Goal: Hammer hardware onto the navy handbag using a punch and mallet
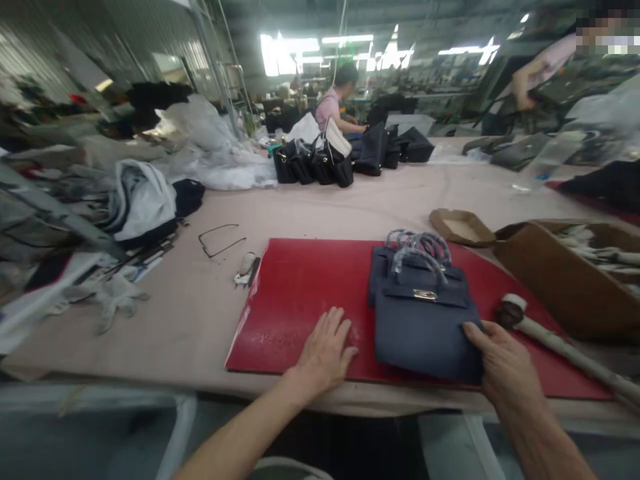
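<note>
A small dark blue handbag (423, 323) with a gold clasp and plastic-wrapped handles lies on a red mat (300, 293) near the table's front edge. A second blue handbag (383, 267) lies partly under it, just behind. My right hand (503, 363) grips the front bag's lower right corner, thumb on top. My left hand (325, 350) lies flat on the red mat, fingers stretched out, a little left of the bag and not touching it.
A brown cardboard box (560, 280) with pale parts stands at the right, a white-handled tool (550, 340) in front of it. Several black handbags (320, 163) stand at the table's far side, where another person sits. Cloth piles (140, 200) crowd the left.
</note>
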`<state>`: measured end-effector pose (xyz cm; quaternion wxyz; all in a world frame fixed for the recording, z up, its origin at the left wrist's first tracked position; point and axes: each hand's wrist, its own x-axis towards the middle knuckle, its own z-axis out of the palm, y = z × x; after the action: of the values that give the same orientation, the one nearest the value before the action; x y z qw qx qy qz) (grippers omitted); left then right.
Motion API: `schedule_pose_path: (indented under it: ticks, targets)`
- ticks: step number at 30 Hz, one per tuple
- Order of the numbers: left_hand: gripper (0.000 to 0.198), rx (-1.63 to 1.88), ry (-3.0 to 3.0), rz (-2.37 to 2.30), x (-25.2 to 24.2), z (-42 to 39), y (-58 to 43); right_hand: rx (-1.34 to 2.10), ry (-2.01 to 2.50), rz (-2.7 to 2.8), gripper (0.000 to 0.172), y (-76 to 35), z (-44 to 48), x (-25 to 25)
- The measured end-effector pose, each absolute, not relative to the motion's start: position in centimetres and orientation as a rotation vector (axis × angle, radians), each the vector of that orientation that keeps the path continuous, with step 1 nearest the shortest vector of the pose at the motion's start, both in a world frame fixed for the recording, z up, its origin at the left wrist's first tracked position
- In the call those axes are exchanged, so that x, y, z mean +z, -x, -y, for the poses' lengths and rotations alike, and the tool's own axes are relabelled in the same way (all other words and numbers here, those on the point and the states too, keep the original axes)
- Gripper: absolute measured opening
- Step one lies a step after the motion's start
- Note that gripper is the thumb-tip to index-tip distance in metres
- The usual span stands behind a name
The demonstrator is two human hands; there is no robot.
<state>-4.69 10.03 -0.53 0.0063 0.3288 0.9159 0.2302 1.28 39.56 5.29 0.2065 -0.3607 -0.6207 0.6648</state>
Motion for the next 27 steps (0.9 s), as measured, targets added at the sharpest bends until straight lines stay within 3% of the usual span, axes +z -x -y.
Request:
schedule_pose_path:
  ticks: [4,6,11,15,18,22,27]
  targets:
    - [0.055,0.503,-1.140,-3.100,-2.5,-1.4,1.2,2.068,0.913,1.735,0.058,-2.2,-31.7,4.6]
    - [0.055,0.472,-1.124,-3.195,-3.2,1.7,0.2,1.944,0.842,1.987,0.050,-2.8,-28.1,3.1]
    - [0.042,0.653,-0.978,-3.232,-3.9,5.3,-0.8,0.713,0.553,2.742,0.041,-4.2,-22.6,1.3]
    - [0.034,0.837,-0.926,-3.194,-3.4,5.5,-0.2,0.211,0.463,2.947,0.022,-4.6,-22.5,2.5]
    - [0.030,0.940,-0.865,-3.212,-2.5,5.0,0.5,0.167,0.257,2.892,0.019,-4.3,-23.8,2.7]
    - [0.026,1.087,-0.763,-3.167,-1.2,4.4,2.0,0.251,-0.050,2.683,0.036,-2.0,-24.8,1.8]
    - [0.022,1.235,-0.631,-3.001,0.4,4.7,3.6,0.347,-0.359,2.627,0.043,1.5,-23.3,0.7]
